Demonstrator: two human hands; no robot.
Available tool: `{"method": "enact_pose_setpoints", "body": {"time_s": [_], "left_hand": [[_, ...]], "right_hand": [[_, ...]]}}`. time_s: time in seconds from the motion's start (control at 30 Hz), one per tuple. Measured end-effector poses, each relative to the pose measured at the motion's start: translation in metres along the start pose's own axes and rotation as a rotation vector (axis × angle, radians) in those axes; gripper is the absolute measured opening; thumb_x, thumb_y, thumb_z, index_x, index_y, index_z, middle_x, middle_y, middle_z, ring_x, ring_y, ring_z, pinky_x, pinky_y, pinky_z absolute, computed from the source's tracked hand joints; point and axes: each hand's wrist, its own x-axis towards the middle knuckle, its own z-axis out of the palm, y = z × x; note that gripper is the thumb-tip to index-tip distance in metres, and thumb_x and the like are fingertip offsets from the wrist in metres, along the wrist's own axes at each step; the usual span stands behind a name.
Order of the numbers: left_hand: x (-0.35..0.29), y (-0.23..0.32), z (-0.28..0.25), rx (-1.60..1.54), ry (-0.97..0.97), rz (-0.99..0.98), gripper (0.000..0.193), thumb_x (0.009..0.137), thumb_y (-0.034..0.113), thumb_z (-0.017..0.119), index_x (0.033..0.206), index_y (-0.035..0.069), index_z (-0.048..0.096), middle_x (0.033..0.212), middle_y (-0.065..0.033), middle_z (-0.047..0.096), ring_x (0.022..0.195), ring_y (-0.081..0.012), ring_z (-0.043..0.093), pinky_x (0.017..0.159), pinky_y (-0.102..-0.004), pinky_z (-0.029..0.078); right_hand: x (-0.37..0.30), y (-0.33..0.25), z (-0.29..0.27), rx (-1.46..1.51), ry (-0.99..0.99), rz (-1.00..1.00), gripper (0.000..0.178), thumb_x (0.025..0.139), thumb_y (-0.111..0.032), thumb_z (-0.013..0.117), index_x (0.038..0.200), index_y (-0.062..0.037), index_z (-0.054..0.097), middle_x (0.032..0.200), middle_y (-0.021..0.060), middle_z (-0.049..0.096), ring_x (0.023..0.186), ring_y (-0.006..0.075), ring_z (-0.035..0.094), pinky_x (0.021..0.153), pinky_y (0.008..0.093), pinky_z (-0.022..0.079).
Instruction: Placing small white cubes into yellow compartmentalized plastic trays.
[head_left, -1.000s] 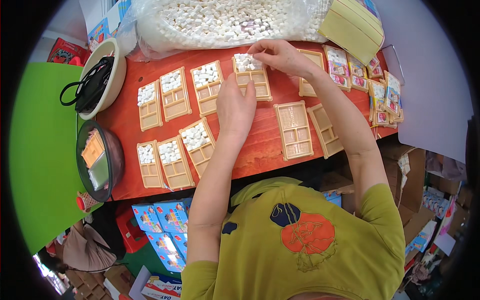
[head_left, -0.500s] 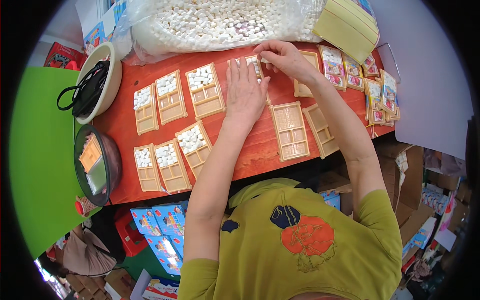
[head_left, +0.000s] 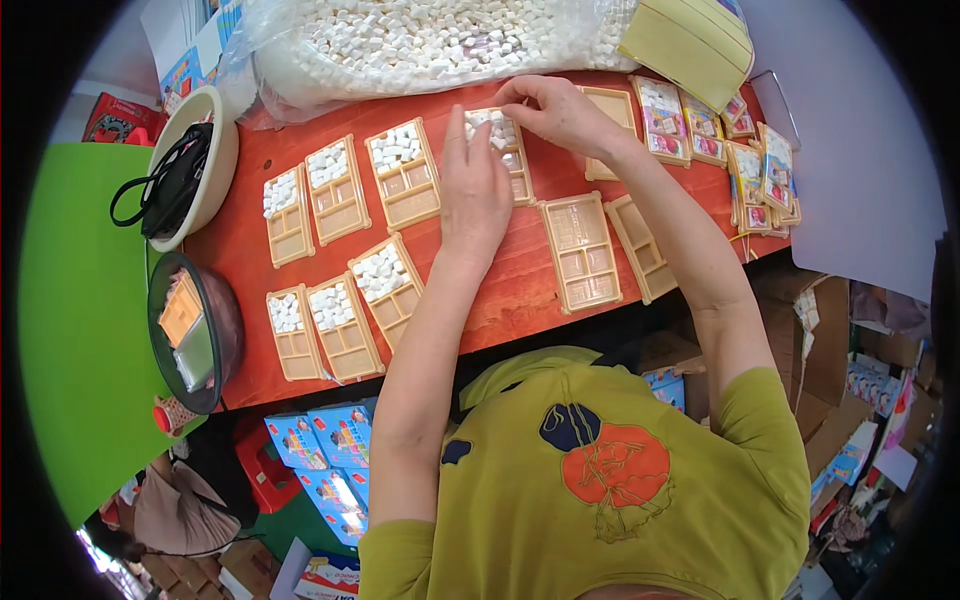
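At the far middle of the red table, a beige compartment tray [head_left: 517, 178] lies between my hands, its far section filled with small white marshmallow-like pieces [head_left: 495, 130]. Along the tray's left side my left hand [head_left: 475, 195] stays open, fingers stretched out and overlapping the edge. Over the tray's far right corner, my right hand [head_left: 565, 115] is closed, thumb and fingers drawn together; what they may hold is hidden. Several similar trays [head_left: 405, 205] to the left have white pieces in their large section. Nearer me on the right, a tray [head_left: 582, 280] has bare compartments.
Behind the trays lies a big clear bag [head_left: 400, 55] of white pieces. Packed trays [head_left: 660, 120] and a yellow pad [head_left: 690, 45] are at the far right. A cream basin [head_left: 220, 170] with a black bag and a dark bowl [head_left: 232, 340] line the left edge.
My left hand has turned more on edge and drawn slightly back, uncovering white pieces in the tray. My right hand has shifted slightly left. The whole view has moved a little.
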Motion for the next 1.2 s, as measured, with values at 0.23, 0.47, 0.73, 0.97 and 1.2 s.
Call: {"method": "enact_pose_setpoints", "body": {"time_s": [0.23, 0.47, 0.73, 0.97, 1.2], "left_hand": [[-0.019, 0.007, -0.015, 0.079, -0.065, -0.072, 0.024, 0.082, -0.005, 0.057, 0.105, -0.008, 0.062, 0.119, -0.0215, 0.058, 0.111, -0.0382, 0.055, 0.097, -0.0443, 0.047], [-0.022, -0.001, -0.005, 0.198, -0.070, 0.057, 0.024, 0.080, -0.004, 0.057, 0.104, -0.009, 0.062, 0.119, -0.0212, 0.058, 0.111, -0.0370, 0.054, 0.098, -0.0434, 0.046], [0.024, -0.016, 0.007, 0.234, 0.087, 0.096, 0.032, 0.081, -0.005, 0.058, 0.113, -0.008, 0.059, 0.122, -0.0235, 0.057, 0.116, -0.0406, 0.052, 0.100, -0.0455, 0.045], [0.031, -0.036, -0.001, -0.039, -0.053, -0.123, 0.033, 0.082, -0.007, 0.054, 0.114, -0.008, 0.058, 0.123, -0.0250, 0.057, 0.113, -0.0401, 0.054, 0.100, -0.0450, 0.045], [-0.001, -0.011, -0.001, 0.110, -0.032, 0.062, 0.032, 0.081, -0.008, 0.053, 0.112, -0.007, 0.059, 0.127, -0.0238, 0.054, 0.121, -0.0414, 0.049, 0.104, -0.0472, 0.041]], "right_hand": [[-0.008, -0.007, 0.017, -0.264, -0.100, -0.109, 0.017, 0.088, -0.013, 0.065, 0.095, 0.0024, 0.068, 0.091, 0.0162, 0.064, 0.086, 0.0303, 0.064, 0.076, 0.0380, 0.052], [-0.006, -0.008, 0.036, -0.489, -0.049, -0.082, 0.014, 0.084, -0.011, 0.066, 0.091, 0.0010, 0.067, 0.090, 0.0165, 0.061, 0.087, 0.0361, 0.061, 0.076, 0.0432, 0.051], [0.006, -0.007, -0.003, -0.126, 0.035, 0.018, 0.019, 0.091, -0.014, 0.065, 0.101, 0.0017, 0.067, 0.088, 0.0142, 0.069, 0.080, 0.0196, 0.065, 0.075, 0.0314, 0.051], [0.016, 0.005, -0.006, -0.159, 0.141, 0.018, 0.019, 0.087, -0.013, 0.062, 0.095, 0.0022, 0.068, 0.090, 0.0185, 0.069, 0.084, 0.0319, 0.067, 0.078, 0.0384, 0.052], [0.075, 0.005, 0.030, -0.443, -0.172, -0.102, 0.018, 0.085, -0.010, 0.063, 0.099, -0.0004, 0.070, 0.093, 0.0174, 0.070, 0.089, 0.0336, 0.066, 0.081, 0.0395, 0.052]]}}
